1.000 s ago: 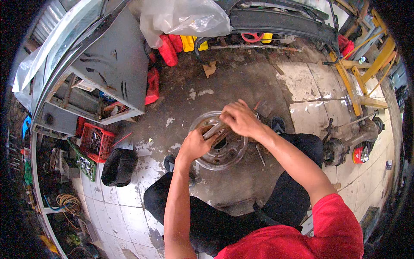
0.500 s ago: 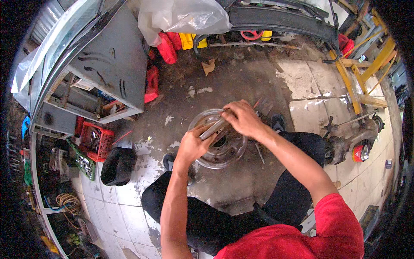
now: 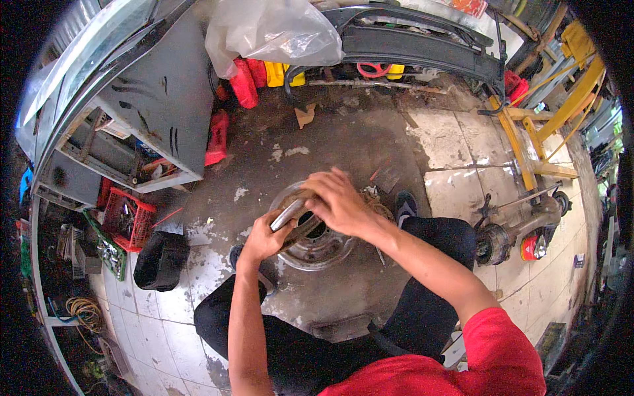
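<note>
A round metal ring [image 3: 288, 215], tilted up with its bright edge toward me, is held between my hands above a steel wheel rim [image 3: 321, 260] on the floor. My left hand [image 3: 263, 239] is closed round the ring's near left side, thumb against the bright edge. Over its far right side lies my right hand [image 3: 335, 202], thumb near the edge and fingertips slightly blurred. The ring's exact kind does not show, and my hands cover part of it. The wheel rim lies flat between my feet, its centre hole partly hidden by the ring.
To the left stand a grey metal cabinet [image 3: 155, 99], a red crate [image 3: 142, 228], a green tray [image 3: 105, 247] and a black container [image 3: 160, 262]. An axle-like part [image 3: 518, 231] and a red can [image 3: 529, 247] lie right, below a yellow frame [image 3: 522, 148]. Clear plastic [image 3: 277, 33] hangs ahead.
The ring has tilted and shows more of its face. My right hand has slid over its far side with fingers more extended. The whole view has shifted slightly.
</note>
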### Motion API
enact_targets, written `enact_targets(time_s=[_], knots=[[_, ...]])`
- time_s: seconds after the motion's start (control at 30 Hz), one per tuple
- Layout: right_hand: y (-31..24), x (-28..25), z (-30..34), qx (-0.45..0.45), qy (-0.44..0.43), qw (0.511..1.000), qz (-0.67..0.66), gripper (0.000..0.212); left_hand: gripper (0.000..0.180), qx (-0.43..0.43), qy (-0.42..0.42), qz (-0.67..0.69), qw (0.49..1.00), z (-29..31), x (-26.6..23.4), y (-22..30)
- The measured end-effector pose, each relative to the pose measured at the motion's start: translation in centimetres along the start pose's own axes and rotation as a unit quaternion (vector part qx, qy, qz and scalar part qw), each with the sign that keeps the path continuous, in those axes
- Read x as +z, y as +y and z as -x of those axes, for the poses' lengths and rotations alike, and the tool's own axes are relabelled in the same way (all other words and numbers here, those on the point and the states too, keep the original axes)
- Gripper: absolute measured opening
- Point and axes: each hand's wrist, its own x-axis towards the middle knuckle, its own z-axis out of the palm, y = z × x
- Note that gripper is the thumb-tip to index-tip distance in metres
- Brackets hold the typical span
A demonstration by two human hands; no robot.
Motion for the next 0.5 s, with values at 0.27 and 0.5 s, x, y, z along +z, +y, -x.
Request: enact_targets(time_s=[0.27,0.5], knots=[[5.0,0.3,-0.3,0.140,0.026,0.990,0.002,0.031,0.044,-0.003,-0.003,-0.142,0.990,-0.7,-0.1,4.2],[0.3,0.2,0.0,-0.038,0.018,0.999,0.030,0.026,0.040,0.010,0.010,-0.214,0.977,-0.2,1.0,5.6]])
